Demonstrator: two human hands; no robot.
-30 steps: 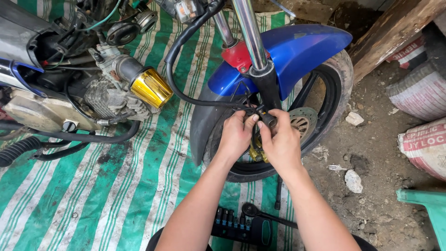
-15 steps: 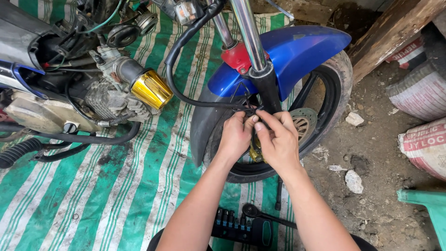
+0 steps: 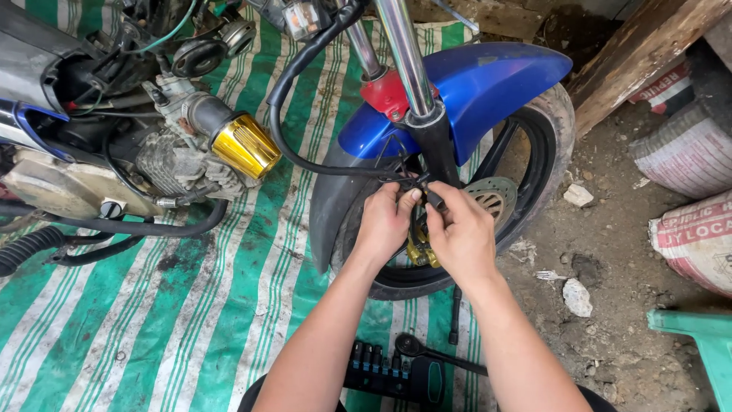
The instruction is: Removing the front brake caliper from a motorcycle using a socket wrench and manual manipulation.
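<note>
Both my hands work at the front wheel (image 3: pixel 545 145) of a motorcycle, just below the blue mudguard (image 3: pixel 473 84). My left hand (image 3: pixel 385 225) pinches a thin black cable (image 3: pixel 305 156) beside the chrome fork leg (image 3: pixel 408 61). My right hand (image 3: pixel 461 233) has its fingers closed on the same cable's end fitting by the brake disc (image 3: pixel 492 198). A gold brake caliper (image 3: pixel 419 253) shows between my two hands, partly hidden by them.
The engine with a gold air filter (image 3: pixel 244 145) lies at left on a green-and-white striped tarp (image 3: pixel 152 328). A socket set (image 3: pixel 381 374) and ratchet handle (image 3: pixel 438 355) lie by my knees. Sacks (image 3: pixel 690 236) and a wooden beam (image 3: pixel 633 53) stand at right on dirt.
My fingers have shifted slightly on the cable at the fork; both hands stay at the same spot by the caliper.
</note>
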